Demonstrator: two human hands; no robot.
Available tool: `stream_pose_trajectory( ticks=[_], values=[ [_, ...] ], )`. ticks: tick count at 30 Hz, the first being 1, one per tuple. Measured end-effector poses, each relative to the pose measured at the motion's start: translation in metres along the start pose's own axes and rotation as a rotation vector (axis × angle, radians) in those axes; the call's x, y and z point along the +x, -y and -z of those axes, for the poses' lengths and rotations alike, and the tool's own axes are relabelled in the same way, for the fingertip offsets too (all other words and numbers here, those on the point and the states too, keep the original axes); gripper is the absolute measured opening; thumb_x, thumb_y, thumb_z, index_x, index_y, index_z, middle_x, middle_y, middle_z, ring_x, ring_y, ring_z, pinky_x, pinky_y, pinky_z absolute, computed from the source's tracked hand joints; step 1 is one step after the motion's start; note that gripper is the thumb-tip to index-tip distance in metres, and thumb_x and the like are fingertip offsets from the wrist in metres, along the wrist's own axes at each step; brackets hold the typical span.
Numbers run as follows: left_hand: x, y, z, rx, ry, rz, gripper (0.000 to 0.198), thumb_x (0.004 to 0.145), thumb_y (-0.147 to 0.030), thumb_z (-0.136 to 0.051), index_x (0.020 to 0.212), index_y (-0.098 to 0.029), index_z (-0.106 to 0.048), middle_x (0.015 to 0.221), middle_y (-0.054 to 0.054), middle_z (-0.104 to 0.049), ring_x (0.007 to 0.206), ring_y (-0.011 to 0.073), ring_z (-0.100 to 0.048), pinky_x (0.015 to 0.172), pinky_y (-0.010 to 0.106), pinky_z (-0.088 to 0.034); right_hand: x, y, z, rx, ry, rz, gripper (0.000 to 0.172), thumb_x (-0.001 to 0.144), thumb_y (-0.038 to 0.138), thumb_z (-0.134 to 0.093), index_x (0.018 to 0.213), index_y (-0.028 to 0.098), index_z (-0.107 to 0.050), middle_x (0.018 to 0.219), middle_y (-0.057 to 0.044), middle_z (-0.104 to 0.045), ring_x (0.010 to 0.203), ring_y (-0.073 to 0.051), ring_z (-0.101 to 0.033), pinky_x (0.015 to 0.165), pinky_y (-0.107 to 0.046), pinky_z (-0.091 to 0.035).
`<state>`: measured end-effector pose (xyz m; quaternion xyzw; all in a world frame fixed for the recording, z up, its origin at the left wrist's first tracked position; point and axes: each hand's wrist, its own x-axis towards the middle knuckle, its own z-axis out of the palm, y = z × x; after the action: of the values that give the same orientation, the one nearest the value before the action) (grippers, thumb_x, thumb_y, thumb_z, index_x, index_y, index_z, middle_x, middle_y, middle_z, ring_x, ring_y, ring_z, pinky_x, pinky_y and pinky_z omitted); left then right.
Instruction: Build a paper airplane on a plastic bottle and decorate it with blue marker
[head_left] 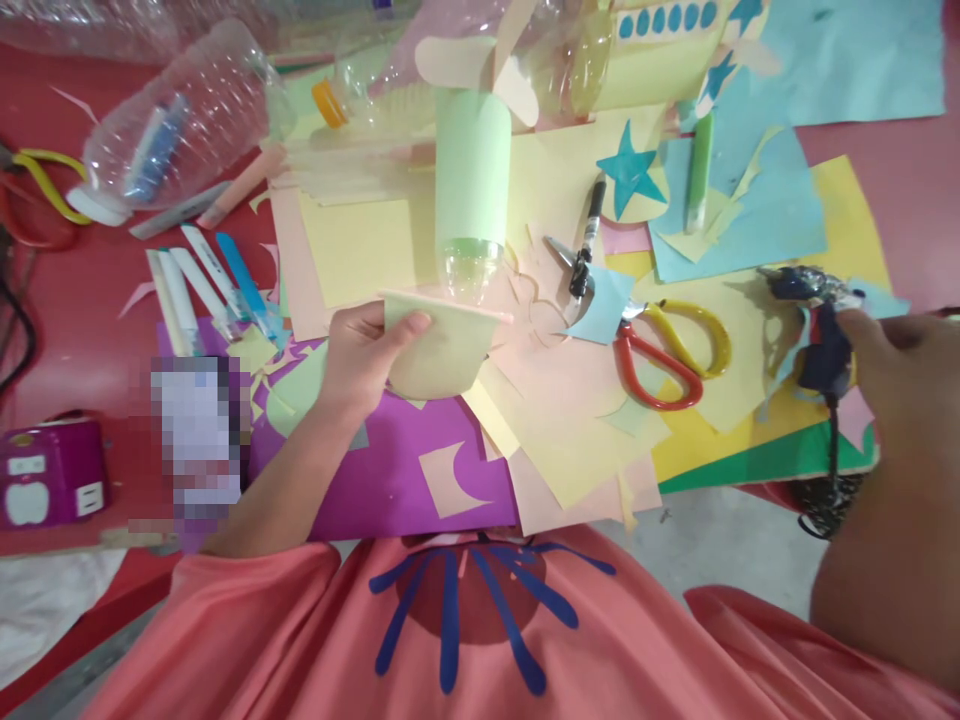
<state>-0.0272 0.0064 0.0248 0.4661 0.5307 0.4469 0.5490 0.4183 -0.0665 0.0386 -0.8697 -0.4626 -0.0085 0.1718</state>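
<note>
My left hand [360,355] pinches a pale green cut paper piece [442,355] with a straight pinkish top edge and a curved bottom, held above the purple sheet. At the far right my right hand [900,350] is closed round a dark glue gun [823,350], its nozzle pointing left and its cord hanging down. Beyond the paper piece lies a plastic bottle wrapped in light green paper [472,165], with pale paper blades [457,62] at its far end. Scissors [664,350] with red and yellow handles lie between my hands, near a black pen [592,225].
Several markers [199,280], a clear bottle [187,120] and a purple box [52,470] are on the left of the red table. A blue paper star [631,170], a green marker [700,170] and paper scraps lie to the right. More bottles line the back.
</note>
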Motion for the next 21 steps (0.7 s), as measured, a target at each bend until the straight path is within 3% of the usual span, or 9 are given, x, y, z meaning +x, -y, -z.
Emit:
stream_pose_trajectory(
  ticks=[2, 4, 5, 8, 12, 16, 19, 21],
  values=[
    [0.006, -0.004, 0.006, -0.047, -0.031, -0.011, 0.04, 0.058, -0.052, -0.082, 0.058, -0.016, -0.064, 0.052, -0.003, -0.06, 0.045, 0.0087, -0.054, 0.042, 0.02, -0.043, -0.001, 0.018, 0.002, -0.084, -0.195, -0.008, 0.049, 0.06, 0.063, -0.058, 0.039, 0.029, -0.03, 0.035, 0.001, -0.026, 0.039, -0.01, -0.02, 0.05, -0.044, -0.025],
    [0.011, -0.008, 0.01, -0.115, -0.082, -0.039, 0.033, 0.063, -0.042, -0.081, 0.062, -0.015, -0.062, 0.053, -0.003, -0.059, 0.052, 0.0101, -0.058, 0.049, 0.021, -0.047, -0.01, 0.045, 0.001, 0.052, -0.322, 0.103, 0.039, 0.063, 0.051, -0.058, 0.046, 0.028, -0.033, 0.043, 0.001, -0.034, 0.042, -0.014, -0.034, 0.054, -0.044, -0.033],
    [0.014, -0.01, 0.012, -0.158, -0.113, -0.059, 0.029, 0.062, -0.036, -0.08, 0.063, -0.015, -0.061, 0.054, -0.003, -0.059, 0.054, 0.0104, -0.059, 0.052, 0.021, -0.048, -0.017, 0.061, -0.001, 0.154, -0.301, 0.161, 0.032, 0.063, 0.046, -0.06, 0.049, 0.027, -0.039, 0.046, 0.0, -0.04, 0.046, -0.017, -0.043, 0.055, -0.042, -0.037],
    [0.022, -0.015, 0.015, -0.237, -0.196, -0.102, 0.019, 0.062, -0.026, -0.074, 0.07, -0.014, -0.062, 0.063, -0.002, -0.064, 0.066, 0.0122, -0.063, 0.06, 0.021, -0.05, -0.042, 0.113, -0.014, 0.458, 0.002, 0.348, 0.009, 0.074, 0.031, -0.058, 0.068, 0.024, -0.057, 0.068, -0.003, -0.062, 0.061, -0.016, -0.061, 0.06, -0.035, -0.048],
    [0.029, -0.017, 0.021, -0.212, -0.199, -0.116, 0.032, 0.058, -0.035, -0.08, 0.074, -0.014, -0.062, 0.068, 0.0, -0.067, 0.087, 0.0208, -0.067, 0.077, 0.031, -0.055, -0.053, 0.175, -0.046, 0.762, 0.319, 0.527, 0.004, 0.08, 0.026, -0.057, 0.083, 0.023, -0.056, 0.084, -0.001, -0.064, 0.074, -0.012, -0.064, 0.072, -0.029, -0.054],
    [0.035, -0.018, 0.03, -0.174, -0.138, -0.15, 0.05, 0.048, -0.051, -0.088, 0.075, -0.016, -0.066, 0.07, 0.001, -0.071, 0.099, 0.0247, -0.066, 0.089, 0.037, -0.054, -0.038, 0.224, -0.074, 0.842, 0.495, 0.378, 0.024, 0.082, 0.028, -0.056, 0.102, 0.022, -0.046, 0.102, -0.006, -0.062, 0.076, -0.012, -0.063, 0.07, -0.029, -0.053],
    [0.037, -0.019, 0.034, -0.175, -0.135, -0.166, 0.045, 0.046, -0.051, -0.09, 0.071, -0.019, -0.069, 0.068, -0.002, -0.072, 0.097, 0.0231, -0.066, 0.085, 0.033, -0.056, -0.027, 0.25, -0.082, 0.784, 0.598, 0.281, 0.041, 0.083, 0.044, -0.059, 0.113, 0.024, -0.039, 0.114, -0.01, -0.061, 0.076, -0.016, -0.065, 0.072, -0.034, -0.053],
    [0.036, -0.021, 0.034, -0.179, -0.136, -0.165, 0.043, 0.046, -0.051, -0.09, 0.069, -0.021, -0.07, 0.066, -0.003, -0.072, 0.094, 0.0222, -0.067, 0.079, 0.031, -0.057, -0.023, 0.262, -0.083, 0.742, 0.628, 0.261, 0.051, 0.079, 0.049, -0.062, 0.116, 0.024, -0.037, 0.109, -0.01, -0.064, 0.081, -0.021, -0.066, 0.073, -0.037, -0.053]
  ],
)
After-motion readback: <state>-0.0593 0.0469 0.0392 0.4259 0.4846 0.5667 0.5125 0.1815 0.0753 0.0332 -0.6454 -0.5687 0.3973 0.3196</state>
